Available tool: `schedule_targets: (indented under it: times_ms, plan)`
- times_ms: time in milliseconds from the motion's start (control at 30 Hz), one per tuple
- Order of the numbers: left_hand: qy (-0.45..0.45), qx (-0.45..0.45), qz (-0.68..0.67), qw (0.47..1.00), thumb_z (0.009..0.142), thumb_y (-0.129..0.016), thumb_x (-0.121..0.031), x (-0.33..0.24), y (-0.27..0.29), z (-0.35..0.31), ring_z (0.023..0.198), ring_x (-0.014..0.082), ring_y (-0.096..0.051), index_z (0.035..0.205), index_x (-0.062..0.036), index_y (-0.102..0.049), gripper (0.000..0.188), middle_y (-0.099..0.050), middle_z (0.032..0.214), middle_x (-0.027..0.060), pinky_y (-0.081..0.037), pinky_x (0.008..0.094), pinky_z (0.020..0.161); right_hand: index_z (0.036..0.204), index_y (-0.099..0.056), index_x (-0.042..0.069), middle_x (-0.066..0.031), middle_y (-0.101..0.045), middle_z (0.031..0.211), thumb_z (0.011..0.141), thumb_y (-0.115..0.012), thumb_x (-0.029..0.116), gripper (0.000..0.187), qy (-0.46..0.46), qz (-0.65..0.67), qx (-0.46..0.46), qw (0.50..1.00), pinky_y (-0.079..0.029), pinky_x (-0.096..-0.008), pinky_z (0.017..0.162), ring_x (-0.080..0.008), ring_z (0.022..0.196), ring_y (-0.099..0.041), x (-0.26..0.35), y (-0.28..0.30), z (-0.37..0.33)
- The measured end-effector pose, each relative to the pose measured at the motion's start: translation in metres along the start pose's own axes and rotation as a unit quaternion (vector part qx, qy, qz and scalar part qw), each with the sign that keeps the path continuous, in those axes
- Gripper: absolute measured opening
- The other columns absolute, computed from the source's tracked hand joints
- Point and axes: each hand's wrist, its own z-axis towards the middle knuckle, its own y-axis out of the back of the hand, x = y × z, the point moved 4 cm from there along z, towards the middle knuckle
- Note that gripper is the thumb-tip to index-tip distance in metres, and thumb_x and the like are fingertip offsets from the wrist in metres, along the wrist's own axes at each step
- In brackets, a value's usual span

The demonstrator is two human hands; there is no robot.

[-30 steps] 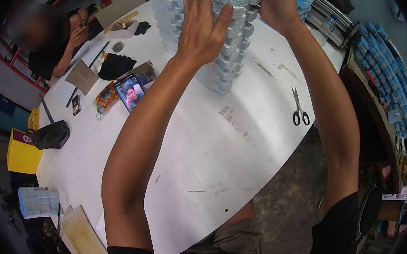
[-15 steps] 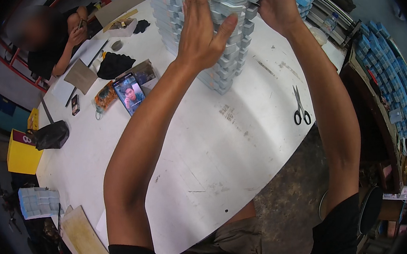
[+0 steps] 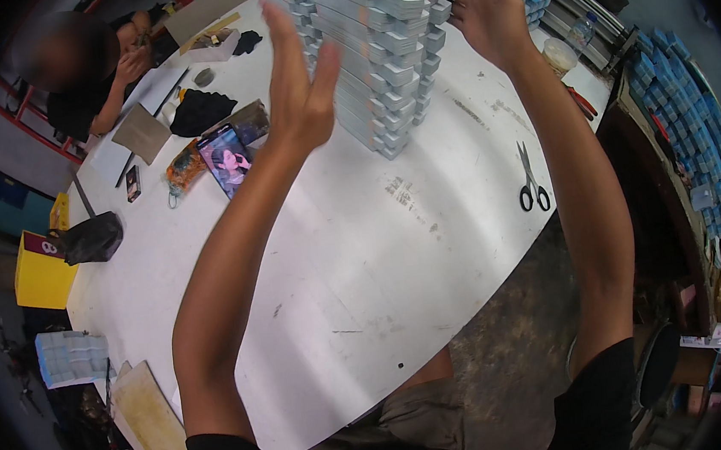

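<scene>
A tall stack of flat, pale grey-white die-cut cardboard pieces with notched edges stands on the white table, its top cut off by the upper edge of the view. My left hand is raised beside the stack's near left side, fingers stretched and thumb apart, slightly blurred; nothing is in it. On the stack's right side, my right hand is lifted with its fingers loosely bent and spread. Its fingertips are close to the stack's upper edge; whether they touch it I cannot tell.
Scissors lie near the table's right edge, red-handled pliers beyond my right forearm. A lit phone leans by a black cloth. Another person sits at the far left. Blue-white stacks stand at right.
My left hand has come off the stack's front and moved left. My right hand stays near the stack's right side, slightly lower. The picture on the phone screen has changed.
</scene>
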Motion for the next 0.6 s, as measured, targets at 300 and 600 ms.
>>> schedule_targets:
  times_ms: [300,600]
  plan:
    - [0.279,0.135,0.097,0.946,0.094,-0.067,-0.01,-0.101,0.133,-0.29,0.164,0.0455,-0.011,0.168,0.0056,-0.019,0.089,-0.01,0.176,0.0326,-0.016,0.0496,0.131,0.157,-0.043,-0.004,-0.0279,-0.056,0.153,0.113,-0.037,0.06,0.078,-0.084,0.001,-0.196,0.977,-0.033,-0.0491,0.123,-0.0347,0.144,-0.053,-0.16,0.036,-0.175]
    - [0.429,-0.056,0.117,0.894,0.092,-0.075,0.0,-0.287,0.193,-0.445,0.158,0.0427,-0.034,0.154,0.0062,-0.05,0.067,-0.044,0.164,0.0302,-0.028,0.0495,0.128,0.141,-0.058,-0.012,-0.0241,-0.063,0.143,0.103,-0.07,0.006,0.044,-0.071,-0.326,-0.133,0.933,-0.045,-0.041,0.118,-0.0306,0.136,-0.059,-0.189,-0.117,-0.336]
